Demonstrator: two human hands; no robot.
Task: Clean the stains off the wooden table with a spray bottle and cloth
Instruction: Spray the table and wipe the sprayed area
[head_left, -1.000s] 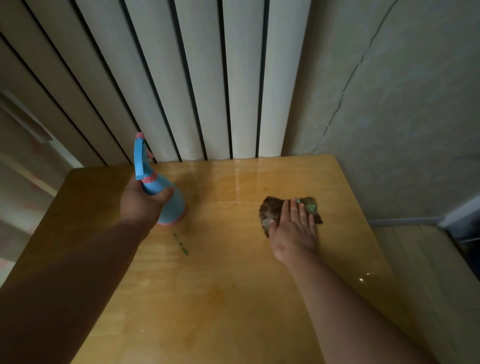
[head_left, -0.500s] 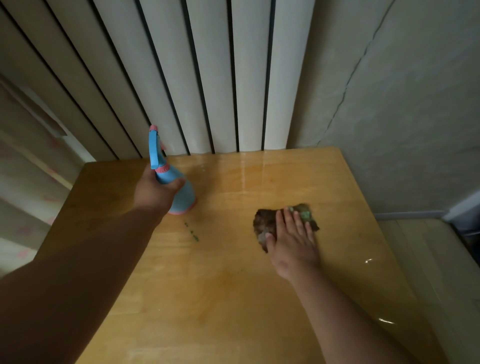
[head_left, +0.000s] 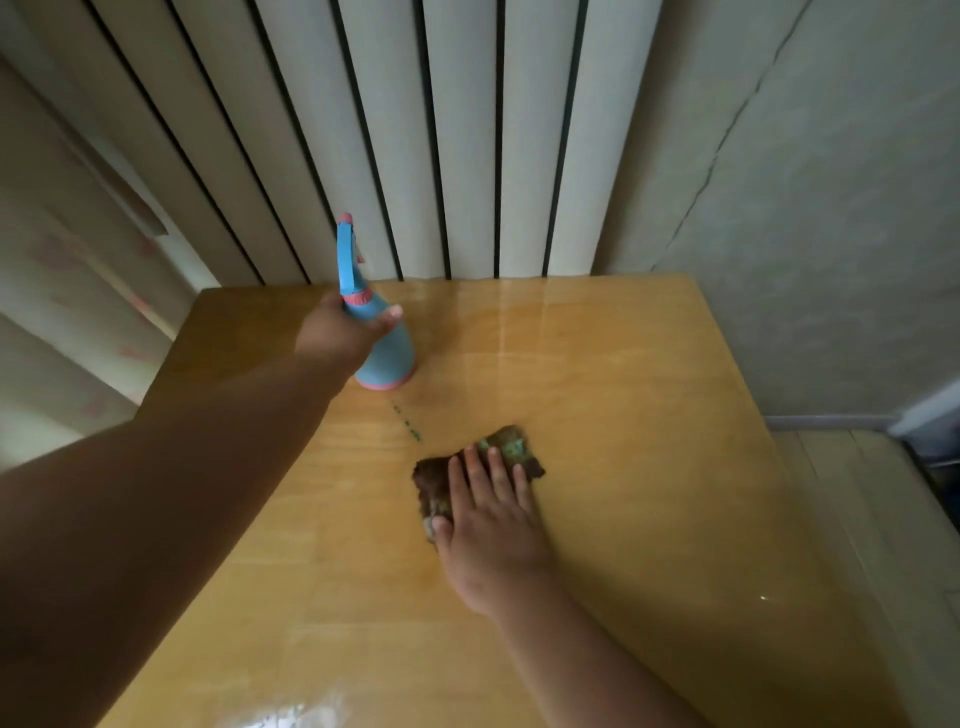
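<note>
Slid nearer the green dots (head_left: 408, 423), right hand (head_left: 493, 525) presses cloth (head_left: 434, 480) flat-fingered; left hand (head_left: 337, 332) grips spray bottle (head_left: 389, 348), seemingly standing

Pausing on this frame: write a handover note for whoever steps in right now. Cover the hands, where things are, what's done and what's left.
Left hand grips the spray bottle near its neck. The bottle is tilted, with its base at or just above the table.
Right hand lies flat with straight fingers, pressing the cloth onto the table.
Done: the cloth is down, close to the stain.
Left: a dotted line of green marks between bottle and cloth is not yet wiped. Wipe it, then check the rest of the top.
</note>
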